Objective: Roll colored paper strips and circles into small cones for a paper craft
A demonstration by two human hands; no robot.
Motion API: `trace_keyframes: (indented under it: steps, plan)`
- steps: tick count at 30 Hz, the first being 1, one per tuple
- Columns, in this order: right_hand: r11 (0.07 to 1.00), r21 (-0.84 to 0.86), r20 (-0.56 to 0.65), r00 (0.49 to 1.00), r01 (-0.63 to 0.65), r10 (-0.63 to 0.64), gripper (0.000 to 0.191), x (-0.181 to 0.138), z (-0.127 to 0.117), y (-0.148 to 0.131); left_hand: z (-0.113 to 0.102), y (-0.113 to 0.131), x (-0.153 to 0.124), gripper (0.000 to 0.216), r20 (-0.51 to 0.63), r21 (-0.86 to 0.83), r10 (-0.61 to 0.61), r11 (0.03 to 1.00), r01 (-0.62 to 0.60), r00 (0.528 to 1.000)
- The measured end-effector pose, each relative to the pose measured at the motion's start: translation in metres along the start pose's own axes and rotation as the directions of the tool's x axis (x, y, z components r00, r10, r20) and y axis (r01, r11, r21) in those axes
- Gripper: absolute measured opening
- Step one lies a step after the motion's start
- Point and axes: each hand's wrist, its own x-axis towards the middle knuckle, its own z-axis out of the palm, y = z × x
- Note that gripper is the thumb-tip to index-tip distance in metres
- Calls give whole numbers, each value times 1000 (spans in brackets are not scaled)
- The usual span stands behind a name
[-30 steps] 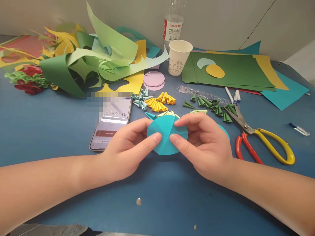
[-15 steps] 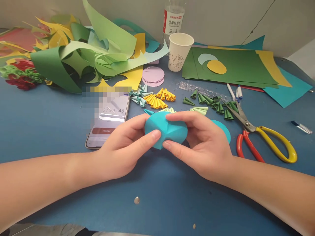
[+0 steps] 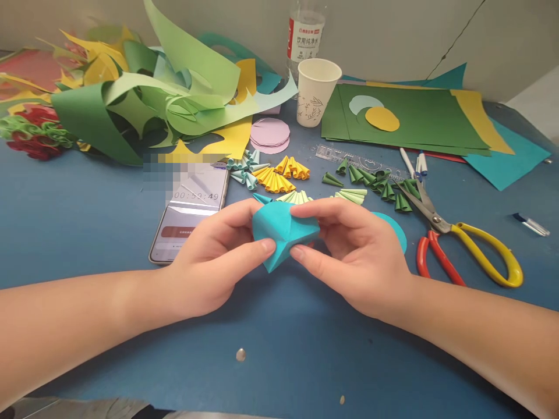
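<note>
A creased blue paper circle (image 3: 279, 224) is held between my two hands above the table, its folds meeting near the middle and one point jutting down. My left hand (image 3: 218, 256) pinches its left side, thumb on the front face. With thumb below and index finger above, my right hand (image 3: 360, 253) grips the right side. Part of another blue paper circle (image 3: 393, 231) shows behind my right hand. Just beyond the fingers lie a blue paper cone (image 3: 262, 198), pale green cones (image 3: 351, 196), yellow cones (image 3: 279, 178) and dark green cones (image 3: 379, 181).
Scissors (image 3: 441, 224) lie open at the right, near a clear ruler (image 3: 336, 153). A phone (image 3: 192, 203) is beside my left hand. Behind stand a paper cup (image 3: 317, 93) and a bottle (image 3: 305, 38), between paper scraps (image 3: 192, 99) and green sheets (image 3: 423, 116).
The blue paper has folded in further between my fingers: its right side is narrower and its lower point sticks out more. Both hands stay in nearly the same place.
</note>
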Motion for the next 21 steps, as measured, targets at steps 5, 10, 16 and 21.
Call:
trace_keyframes:
  steps: [5,10,16,21]
  plan:
    - [988,-118,-6,995,100,-101,24,1,0,4,1,3,1,13,6,27,24,999,-25,1000]
    - [966,-170,14,981,194,-195,25,1,-3,6,2,4,3,17,22,48,23,999,-24,999]
    - [929,-247,57,961,275,-269,22,3,-7,3,1,3,3,26,18,52,-25,998,24,1000]
    - [900,-262,95,937,349,-336,20,6,-9,1,0,2,1,29,39,58,-50,997,48,998]
